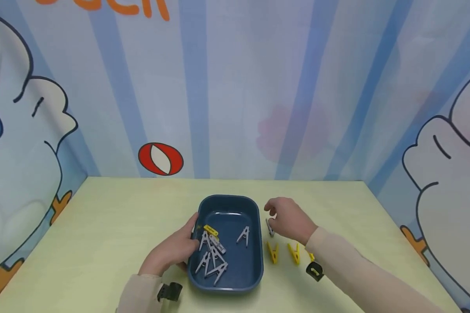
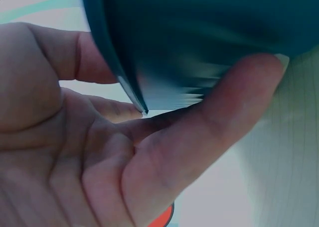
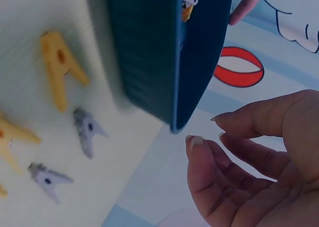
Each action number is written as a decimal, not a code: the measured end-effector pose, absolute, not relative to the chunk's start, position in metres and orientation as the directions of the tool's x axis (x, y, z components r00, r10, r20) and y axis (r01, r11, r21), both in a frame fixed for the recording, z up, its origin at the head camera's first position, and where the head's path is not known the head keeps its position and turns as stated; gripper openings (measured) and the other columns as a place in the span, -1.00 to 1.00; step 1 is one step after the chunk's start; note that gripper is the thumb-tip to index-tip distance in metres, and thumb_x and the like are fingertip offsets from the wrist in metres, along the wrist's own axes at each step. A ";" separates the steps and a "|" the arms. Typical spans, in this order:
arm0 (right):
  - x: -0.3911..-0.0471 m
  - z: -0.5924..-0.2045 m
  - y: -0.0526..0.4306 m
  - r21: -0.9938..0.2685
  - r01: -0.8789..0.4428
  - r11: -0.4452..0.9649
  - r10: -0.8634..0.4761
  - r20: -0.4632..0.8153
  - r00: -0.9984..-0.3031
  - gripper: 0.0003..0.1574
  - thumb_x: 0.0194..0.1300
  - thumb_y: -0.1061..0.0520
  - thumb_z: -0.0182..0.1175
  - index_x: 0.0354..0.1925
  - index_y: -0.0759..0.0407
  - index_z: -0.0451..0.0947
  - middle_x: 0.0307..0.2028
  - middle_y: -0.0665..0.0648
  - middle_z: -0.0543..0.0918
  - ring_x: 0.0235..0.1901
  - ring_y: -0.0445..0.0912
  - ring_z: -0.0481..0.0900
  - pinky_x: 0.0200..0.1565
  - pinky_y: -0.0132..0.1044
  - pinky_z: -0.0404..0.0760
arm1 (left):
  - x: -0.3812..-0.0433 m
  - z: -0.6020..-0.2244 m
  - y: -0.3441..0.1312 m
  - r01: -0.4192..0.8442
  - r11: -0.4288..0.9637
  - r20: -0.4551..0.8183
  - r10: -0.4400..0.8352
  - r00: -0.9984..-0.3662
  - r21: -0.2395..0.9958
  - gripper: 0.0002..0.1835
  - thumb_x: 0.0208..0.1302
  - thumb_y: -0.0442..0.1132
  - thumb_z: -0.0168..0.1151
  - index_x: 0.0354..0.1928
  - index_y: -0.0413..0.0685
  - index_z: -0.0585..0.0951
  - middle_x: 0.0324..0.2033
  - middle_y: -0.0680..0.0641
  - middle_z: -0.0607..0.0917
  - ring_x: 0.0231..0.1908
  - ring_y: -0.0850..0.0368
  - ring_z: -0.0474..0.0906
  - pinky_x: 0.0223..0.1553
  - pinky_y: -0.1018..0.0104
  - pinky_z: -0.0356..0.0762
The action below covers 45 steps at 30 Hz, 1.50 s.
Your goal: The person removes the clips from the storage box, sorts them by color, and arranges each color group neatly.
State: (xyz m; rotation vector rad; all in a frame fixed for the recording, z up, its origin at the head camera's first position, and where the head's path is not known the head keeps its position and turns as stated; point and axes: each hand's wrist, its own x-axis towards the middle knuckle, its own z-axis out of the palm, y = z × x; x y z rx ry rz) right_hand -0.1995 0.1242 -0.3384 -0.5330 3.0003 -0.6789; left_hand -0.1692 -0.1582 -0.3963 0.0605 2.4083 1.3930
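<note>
Right hand (image 1: 291,219) is hovering beyond the tray's right side, fingers loosely curled, holding nothing. Nearest gray clothespin (image 3: 86,131) is lying slightly nearer, long axis running roughly near–far, tray (image 1: 240,265) wall bounding its left. Yellow clothespins (image 1: 273,257) are lying nearer; worktop (image 1: 337,204) is extending right. Left hand (image 1: 176,248) is gripping the tray's left rim.
</note>
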 end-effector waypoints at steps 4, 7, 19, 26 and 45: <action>-0.202 -0.334 0.107 -0.425 -0.359 0.831 -0.367 0.066 -0.928 -0.70 0.17 0.38 0.23 -0.08 0.38 0.64 -0.23 0.22 0.68 -0.23 0.03 0.62 -0.15 -0.09 0.65 | -0.169 -0.395 -0.157 -0.131 0.518 -0.275 0.212 -0.938 0.845 -0.15 0.29 -0.40 -0.05 0.59 0.02 -0.08 0.42 -0.34 0.23 -0.06 -0.26 0.54 -0.53 0.01 0.66; -0.205 -0.331 0.095 -0.420 -0.382 0.823 -0.395 0.060 -0.917 -0.68 0.18 0.38 0.22 -0.06 0.38 0.64 -0.23 0.20 0.67 -0.26 0.00 0.60 -0.15 -0.11 0.64 | -0.169 -0.395 -0.157 -0.133 0.513 -0.276 0.214 -0.937 0.848 -0.15 0.30 -0.40 -0.06 0.59 0.03 -0.09 0.43 -0.34 0.22 -0.04 -0.27 0.53 -0.53 0.01 0.66; -0.213 -0.334 0.056 -0.433 -0.399 0.808 -0.439 0.008 -0.898 -0.67 0.22 0.37 0.21 -0.01 0.36 0.63 -0.24 0.16 0.65 -0.26 -0.02 0.57 -0.14 -0.12 0.65 | -0.171 -0.396 -0.157 -0.131 0.505 -0.278 0.227 -0.933 0.853 -0.15 0.29 -0.41 -0.05 0.59 0.04 -0.09 0.42 -0.34 0.24 -0.03 -0.27 0.53 -0.54 0.00 0.66; -0.225 -0.340 0.044 -0.454 -0.362 0.814 -0.430 -0.051 -0.902 -0.67 0.26 0.34 0.21 0.01 0.36 0.64 -0.17 0.20 0.68 -0.25 -0.03 0.62 -0.09 -0.11 0.65 | -0.172 -0.395 -0.156 -0.136 0.503 -0.282 0.227 -0.932 0.853 -0.14 0.28 -0.41 -0.05 0.59 0.02 -0.09 0.43 -0.34 0.22 0.00 -0.28 0.52 -0.52 -0.02 0.66; -0.241 -0.378 -0.008 -0.544 -0.133 0.829 -0.339 -0.298 -0.892 -0.76 0.27 0.19 0.30 -0.52 0.24 0.59 -0.62 0.14 0.62 -0.71 -0.04 0.57 -0.51 -0.18 0.69 | -0.170 -0.395 -0.162 -0.141 0.499 -0.289 0.232 -0.929 0.855 -0.15 0.29 -0.40 -0.04 0.59 0.07 -0.07 0.42 -0.32 0.24 0.03 -0.29 0.49 -0.50 -0.07 0.65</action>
